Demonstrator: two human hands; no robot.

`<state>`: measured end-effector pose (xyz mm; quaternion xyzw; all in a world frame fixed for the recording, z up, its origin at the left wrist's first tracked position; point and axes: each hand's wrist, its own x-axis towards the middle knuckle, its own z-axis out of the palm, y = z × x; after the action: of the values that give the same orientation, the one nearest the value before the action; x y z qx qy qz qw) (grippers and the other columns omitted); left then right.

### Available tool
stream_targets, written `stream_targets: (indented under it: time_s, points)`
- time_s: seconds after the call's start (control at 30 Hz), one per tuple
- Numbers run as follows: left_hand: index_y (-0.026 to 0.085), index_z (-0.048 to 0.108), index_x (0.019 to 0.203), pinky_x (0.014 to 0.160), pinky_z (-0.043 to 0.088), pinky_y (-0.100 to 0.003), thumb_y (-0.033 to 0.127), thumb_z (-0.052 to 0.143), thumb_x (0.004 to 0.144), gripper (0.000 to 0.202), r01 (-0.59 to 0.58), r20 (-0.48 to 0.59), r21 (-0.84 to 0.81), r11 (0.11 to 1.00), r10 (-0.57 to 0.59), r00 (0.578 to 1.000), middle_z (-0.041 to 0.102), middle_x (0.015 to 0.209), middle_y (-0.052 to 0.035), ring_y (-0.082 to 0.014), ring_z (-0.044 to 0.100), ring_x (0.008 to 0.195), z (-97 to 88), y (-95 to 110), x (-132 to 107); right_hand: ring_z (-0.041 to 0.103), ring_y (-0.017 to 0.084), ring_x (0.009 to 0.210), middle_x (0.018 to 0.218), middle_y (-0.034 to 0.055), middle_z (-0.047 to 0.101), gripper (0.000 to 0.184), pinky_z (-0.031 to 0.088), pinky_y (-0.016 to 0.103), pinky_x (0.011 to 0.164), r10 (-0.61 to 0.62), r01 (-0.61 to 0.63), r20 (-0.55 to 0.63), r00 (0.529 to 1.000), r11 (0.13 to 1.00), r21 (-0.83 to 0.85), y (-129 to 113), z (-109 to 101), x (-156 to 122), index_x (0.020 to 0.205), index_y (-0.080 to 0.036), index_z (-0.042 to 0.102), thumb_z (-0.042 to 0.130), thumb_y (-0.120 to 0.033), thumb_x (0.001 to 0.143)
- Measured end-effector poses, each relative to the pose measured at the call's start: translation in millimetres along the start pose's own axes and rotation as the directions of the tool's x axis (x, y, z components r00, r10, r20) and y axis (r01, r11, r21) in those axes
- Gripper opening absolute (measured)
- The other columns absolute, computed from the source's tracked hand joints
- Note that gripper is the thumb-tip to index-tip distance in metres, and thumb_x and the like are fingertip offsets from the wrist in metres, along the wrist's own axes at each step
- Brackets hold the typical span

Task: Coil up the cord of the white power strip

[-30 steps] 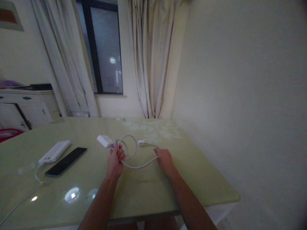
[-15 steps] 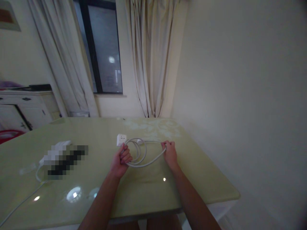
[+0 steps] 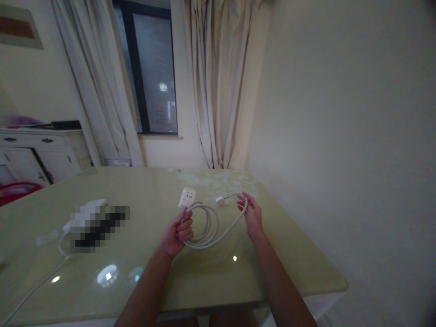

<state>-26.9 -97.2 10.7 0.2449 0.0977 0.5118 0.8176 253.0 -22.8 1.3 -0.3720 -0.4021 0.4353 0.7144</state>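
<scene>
Loops of a pale grey extension cord (image 3: 217, 227) hang between my two hands above the table. My left hand (image 3: 180, 232) is closed round the gathered coils at their left side. A white socket block (image 3: 187, 197) with dark slots sticks up just beyond that hand's knuckles. At the right, the cord's last stretch passes through my right hand (image 3: 251, 213), whose fingers curl and pinch it. Beyond these fingers the cord runs left to a small white plug (image 3: 220, 200), close to the tabletop; whether it touches the surface I cannot tell.
On the left of the glossy green table (image 3: 143, 190) lies a blurred-out white object (image 3: 88, 213) beside a blurred-out black one (image 3: 102, 229). A white cable (image 3: 34, 286) trails off toward the lower left. A wall (image 3: 323, 159) stands along the right.
The socket block has tipped up, showing more of its face. My right hand has shifted right with the cord, its fingers looser, and the plug has come rightward out from behind the coils.
</scene>
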Motion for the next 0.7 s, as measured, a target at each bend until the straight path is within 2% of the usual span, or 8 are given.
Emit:
stream_targets:
  time_s: [0.17, 0.23, 0.33, 0.4, 0.47, 0.53, 0.6, 0.7]
  points:
    - [0.021, 0.042, 0.077, 0.033, 0.016, -0.012, 0.032, 0.062, 0.095, 0.029, 0.029, 0.041, 0.0, 1.0, -0.029, 0.999, 0.013, 0.05, 0.0145, -0.0021, 0.005, 0.034, -1.0, 0, -2, 0.072, 0.017, 0.076, 0.1, 0.0104, 0.077, 0.042, 0.059, 0.032, 0.073, 0.082, -0.056, -0.132, 0.988, 0.98, 0.19, 3, -5, 6, 0.109, -0.016, 0.069, 0.068, -0.037, 0.072]
    - [0.021, 0.041, 0.077, 0.033, 0.015, -0.012, 0.033, 0.065, 0.094, 0.031, 0.042, 0.065, 0.006, 0.999, -0.042, 0.997, 0.012, 0.05, 0.0147, -0.0019, 0.002, 0.035, -1.7, 0, -3, 0.071, 0.015, 0.072, 0.098, 0.0073, 0.077, 0.045, 0.059, 0.029, 0.069, 0.099, -0.059, -0.221, 0.97, 0.982, 0.181, 7, -7, 10, 0.109, -0.018, 0.067, 0.074, -0.037, 0.068]
    - [0.021, 0.042, 0.077, 0.032, 0.014, -0.012, 0.035, 0.068, 0.091, 0.033, 0.069, 0.097, 0.038, 0.997, -0.072, 0.993, 0.013, 0.048, 0.0152, -0.0015, -0.002, 0.036, -3.8, -1, -4, 0.07, 0.014, 0.072, 0.101, 0.004, 0.075, 0.065, 0.057, 0.025, 0.065, 0.119, -0.069, -0.354, 0.928, 0.986, 0.152, 15, -12, 15, 0.121, -0.021, 0.059, 0.079, -0.028, 0.059]
    - [0.02, 0.043, 0.077, 0.032, 0.013, -0.012, 0.037, 0.071, 0.089, 0.035, 0.077, 0.111, 0.075, 0.994, -0.085, 0.99, 0.014, 0.048, 0.0154, -0.001, -0.002, 0.037, -5.7, -2, -5, 0.069, 0.014, 0.071, 0.105, 0.0059, 0.074, 0.073, 0.055, 0.025, 0.062, 0.077, -0.059, -0.39, 0.918, 0.997, 0.056, 18, -16, 16, 0.131, -0.02, 0.052, 0.076, -0.03, 0.062]
    - [0.019, 0.045, 0.077, 0.032, 0.015, -0.012, 0.038, 0.073, 0.087, 0.036, 0.075, 0.112, 0.125, 0.989, -0.089, 0.99, 0.017, 0.048, 0.0152, -0.0008, -0.001, 0.037, -7.5, -4, -4, 0.068, 0.015, 0.07, 0.109, 0.0097, 0.073, 0.071, 0.052, 0.025, 0.059, -0.041, -0.008, -0.345, 0.938, 0.99, -0.14, 19, -17, 14, 0.135, -0.015, 0.049, 0.069, -0.037, 0.071]
    - [0.018, 0.046, 0.078, 0.033, 0.016, -0.012, 0.038, 0.073, 0.087, 0.035, 0.071, 0.108, 0.178, 0.981, -0.091, 0.99, 0.018, 0.05, 0.0148, -0.001, 0.0, 0.038, -8.9, -7, -2, 0.067, 0.016, 0.07, 0.113, 0.0126, 0.072, 0.061, 0.052, 0.028, 0.062, -0.196, 0.105, -0.238, 0.951, 0.931, -0.348, 16, -15, 9, 0.135, -0.013, 0.052, 0.058, -0.041, 0.081]
    - [0.018, 0.048, 0.078, 0.035, 0.017, -0.013, 0.038, 0.073, 0.088, 0.034, 0.063, 0.107, 0.225, 0.972, -0.089, 0.99, 0.018, 0.051, 0.0145, -0.0012, 0.0, 0.039, -9.3, -11, 0, 0.066, 0.017, 0.074, 0.117, 0.0127, 0.071, 0.052, 0.052, 0.031, 0.072, -0.347, 0.244, -0.13, 0.929, 0.837, -0.49, 10, -11, 2, 0.134, -0.014, 0.055, 0.049, -0.038, 0.088]
    - [0.017, 0.051, 0.08, 0.036, 0.018, -0.014, 0.041, 0.072, 0.088, 0.033, 0.064, 0.102, 0.276, 0.959, -0.095, 0.99, 0.018, 0.052, 0.0139, -0.0016, 0.002, 0.039, -7.5, -17, 2, 0.066, 0.018, 0.083, 0.114, 0.011, 0.071, 0.041, 0.05, 0.034, 0.082, -0.502, 0.385, -0.052, 0.864, 0.722, -0.575, -2, -5, -8, 0.13, -0.018, 0.057, 0.043, -0.033, 0.095]
